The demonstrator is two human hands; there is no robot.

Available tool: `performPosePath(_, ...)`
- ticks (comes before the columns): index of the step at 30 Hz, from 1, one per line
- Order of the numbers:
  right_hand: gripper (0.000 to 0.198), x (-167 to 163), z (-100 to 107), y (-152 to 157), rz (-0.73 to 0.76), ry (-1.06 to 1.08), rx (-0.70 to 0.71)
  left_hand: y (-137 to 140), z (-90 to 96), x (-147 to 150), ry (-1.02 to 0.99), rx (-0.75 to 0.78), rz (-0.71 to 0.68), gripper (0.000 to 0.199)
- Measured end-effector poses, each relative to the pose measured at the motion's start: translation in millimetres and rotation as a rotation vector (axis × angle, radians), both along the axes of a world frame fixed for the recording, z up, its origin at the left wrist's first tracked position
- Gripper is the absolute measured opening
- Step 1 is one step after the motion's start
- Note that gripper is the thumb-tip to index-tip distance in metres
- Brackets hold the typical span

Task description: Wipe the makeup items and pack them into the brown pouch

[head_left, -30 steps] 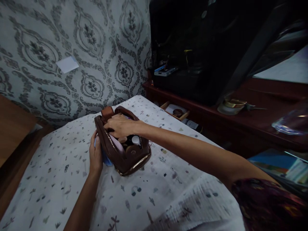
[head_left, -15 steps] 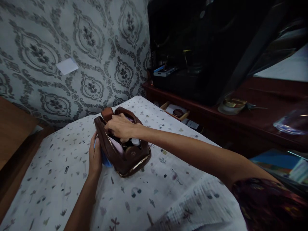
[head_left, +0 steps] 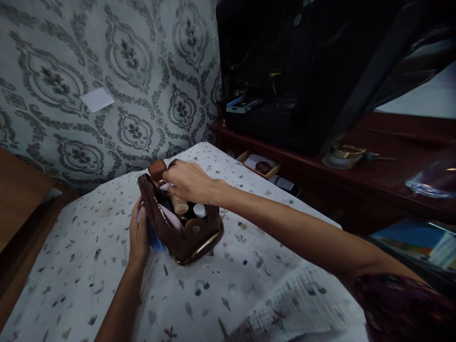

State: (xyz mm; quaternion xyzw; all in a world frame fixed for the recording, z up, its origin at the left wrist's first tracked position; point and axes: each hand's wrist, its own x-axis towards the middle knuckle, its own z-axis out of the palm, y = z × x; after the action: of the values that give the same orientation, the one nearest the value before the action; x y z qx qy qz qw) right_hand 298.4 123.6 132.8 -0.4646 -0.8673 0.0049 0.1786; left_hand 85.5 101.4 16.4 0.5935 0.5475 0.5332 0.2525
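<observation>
A dark brown leather bag [head_left: 181,244] with gold zipper teeth stands unzipped on a patterned white cloth. My left hand [head_left: 138,237] steadies it from the left, thumb up against its side, beside something blue [head_left: 156,241]. Over the opening, my right hand [head_left: 190,183] has its fingers curled down at the far rim. What they grip is hidden. Just below them lies a beige tube or bottle [head_left: 180,207]. A white cap [head_left: 199,210] and a pale pink flat item [head_left: 171,219] also show inside. Behind the hand is a lighter brown piece [head_left: 156,168].
To the right runs a dark red wooden cabinet [head_left: 392,137] with a large black screen [head_left: 270,76] on it. A small drawer [head_left: 271,173] stands open there. Gold-rimmed glassware [head_left: 345,154] sits on the cabinet top. Patterned wallpaper [head_left: 131,57] covers the wall behind.
My right hand has risen a little and shifted right within the bag opening. The beige tube beneath it now shows more. My left hand stays against the bag.
</observation>
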Motion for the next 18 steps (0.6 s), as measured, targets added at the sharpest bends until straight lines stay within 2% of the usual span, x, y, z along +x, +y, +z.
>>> performPosePath(5, 0.024, 3.4, -8.4, 0.2, -0.058, 0.032, 0.11, -0.3, 1.0, 1.2, -0.028, -0.028, 0.027, 0.058)
performPosePath(9, 0.021, -8.0, -19.5, 5.2, 0.015, -0.024, 0.163, -0.8, 3.5, 4.7, -0.043, -0.04, 0.064, 0.058)
performPosePath(11, 0.017, -13.5, -21.8, 8.7, 0.067, -0.018, 0.124, -1.8, 5.0, 6.6, -0.038, -0.045, 0.07, 0.059)
performPosePath(14, 0.025, -20.0, -20.0, 15.9, 0.107, 0.029, 0.001, -3.3, 6.9, 8.7, -0.042, -0.056, 0.078, 0.061)
performPosePath(18, 0.02, -30.8, -14.1, 31.2, 0.077, 0.085, -0.106, -3.3, 7.0, 8.7, -0.04, -0.065, 0.093, 0.061)
